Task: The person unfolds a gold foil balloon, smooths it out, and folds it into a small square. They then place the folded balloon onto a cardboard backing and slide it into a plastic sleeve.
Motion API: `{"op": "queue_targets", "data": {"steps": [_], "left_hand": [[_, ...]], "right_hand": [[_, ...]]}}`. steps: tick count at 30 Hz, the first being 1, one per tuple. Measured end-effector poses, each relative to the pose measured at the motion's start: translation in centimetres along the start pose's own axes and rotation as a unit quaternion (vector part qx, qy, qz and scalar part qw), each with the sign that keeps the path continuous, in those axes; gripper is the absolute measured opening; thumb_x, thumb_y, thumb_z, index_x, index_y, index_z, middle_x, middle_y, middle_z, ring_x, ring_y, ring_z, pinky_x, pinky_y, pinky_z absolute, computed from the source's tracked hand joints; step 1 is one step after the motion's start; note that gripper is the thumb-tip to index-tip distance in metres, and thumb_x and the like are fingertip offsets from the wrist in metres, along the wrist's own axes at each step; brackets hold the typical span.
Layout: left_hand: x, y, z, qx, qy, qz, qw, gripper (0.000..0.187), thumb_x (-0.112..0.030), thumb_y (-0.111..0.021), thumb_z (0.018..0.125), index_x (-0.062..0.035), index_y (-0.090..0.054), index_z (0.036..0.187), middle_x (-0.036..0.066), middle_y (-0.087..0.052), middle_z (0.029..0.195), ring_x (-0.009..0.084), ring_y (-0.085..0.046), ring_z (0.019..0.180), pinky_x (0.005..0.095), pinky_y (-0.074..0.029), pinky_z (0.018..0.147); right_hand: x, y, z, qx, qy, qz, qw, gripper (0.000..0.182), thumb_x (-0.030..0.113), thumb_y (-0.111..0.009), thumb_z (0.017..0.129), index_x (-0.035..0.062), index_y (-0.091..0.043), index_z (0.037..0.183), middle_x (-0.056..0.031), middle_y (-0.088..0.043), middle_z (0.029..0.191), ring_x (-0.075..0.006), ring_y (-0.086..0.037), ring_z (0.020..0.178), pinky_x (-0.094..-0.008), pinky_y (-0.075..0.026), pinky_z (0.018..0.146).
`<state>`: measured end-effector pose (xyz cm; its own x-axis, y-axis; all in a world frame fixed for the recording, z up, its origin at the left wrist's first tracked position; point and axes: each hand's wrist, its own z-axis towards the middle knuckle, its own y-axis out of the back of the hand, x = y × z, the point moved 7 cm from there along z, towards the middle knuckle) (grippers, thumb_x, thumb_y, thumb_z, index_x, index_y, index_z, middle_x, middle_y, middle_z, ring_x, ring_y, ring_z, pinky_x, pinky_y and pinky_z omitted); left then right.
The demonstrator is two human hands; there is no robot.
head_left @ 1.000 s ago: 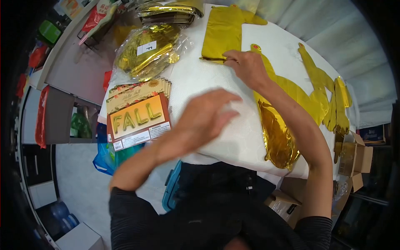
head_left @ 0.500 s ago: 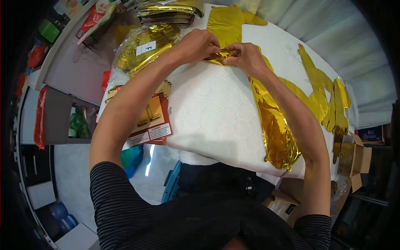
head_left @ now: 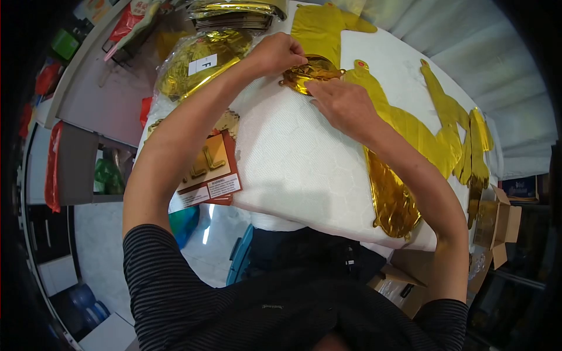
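A shiny gold foil balloon (head_left: 315, 70), flat and partly folded, lies at the far side of the white-covered table (head_left: 293, 152). My left hand (head_left: 276, 55) pinches its upper left edge between thumb and fingers. Over its lower right edge rests my right hand (head_left: 345, 106), back upward and fingers stretched out on the foil. A larger flat gold foil balloon (head_left: 316, 35) extends just beyond. To the right, another long gold balloon (head_left: 395, 196) runs down to the table's front edge, partly hidden under my right forearm.
More gold foil pieces (head_left: 448, 111) lie at the right. At the left are a clear bag of gold foil (head_left: 202, 64) marked F and printed cards (head_left: 213, 167). Packed foil (head_left: 234, 14) sits at the back. An open cardboard box (head_left: 497, 219) stands beside the table.
The right hand has gone from a pinch to lying flatter, lower on the foil. The gold foil between the hands has spread wider, and the left hand has shifted slightly up and left.
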<state>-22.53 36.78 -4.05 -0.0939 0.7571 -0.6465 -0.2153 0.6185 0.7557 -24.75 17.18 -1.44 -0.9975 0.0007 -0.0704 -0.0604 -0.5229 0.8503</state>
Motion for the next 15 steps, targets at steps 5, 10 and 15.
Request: {"op": "queue_targets", "data": {"steps": [5, 10, 15], "left_hand": [[-0.1, 0.1, -0.2, -0.002, 0.003, 0.003, 1.0, 0.024, -0.022, -0.079, 0.082, -0.0067, -0.079, 0.1, 0.012, -0.077, 0.096, 0.025, -0.073, 0.089, 0.0371, -0.056, 0.081], [-0.1, 0.5, -0.3, -0.013, 0.002, 0.001, 1.0, 0.023, -0.018, -0.077, 0.082, -0.0051, -0.075, 0.101, 0.015, -0.076, 0.097, 0.0255, -0.072, 0.09, 0.0362, -0.055, 0.08], [-0.2, 0.1, -0.1, 0.065, -0.027, -0.045, 0.997, 0.022, -0.009, -0.071, 0.085, -0.003, -0.073, 0.106, 0.011, -0.073, 0.094, 0.0212, -0.068, 0.086, 0.0345, -0.054, 0.08]], "right_hand": [[-1.2, -2.1, 0.2, 0.122, -0.075, -0.077, 0.987, 0.027, 0.01, -0.076, 0.087, 0.0038, -0.073, 0.113, -0.0108, -0.076, 0.088, -0.0268, -0.073, 0.077, -0.0376, -0.058, 0.067], [-4.8, -1.7, 1.3, 0.033, -0.232, 0.137, 0.962, 0.026, 0.01, -0.078, 0.086, 0.0003, -0.077, 0.11, -0.0129, -0.078, 0.09, -0.0224, -0.075, 0.077, -0.0344, -0.058, 0.071], [-6.6, -2.6, 1.3, 0.053, -0.328, 0.252, 0.909, 0.029, 0.014, -0.083, 0.08, 0.0024, -0.079, 0.106, -0.0127, -0.075, 0.08, -0.0217, -0.073, 0.074, -0.0338, -0.056, 0.073]]}}
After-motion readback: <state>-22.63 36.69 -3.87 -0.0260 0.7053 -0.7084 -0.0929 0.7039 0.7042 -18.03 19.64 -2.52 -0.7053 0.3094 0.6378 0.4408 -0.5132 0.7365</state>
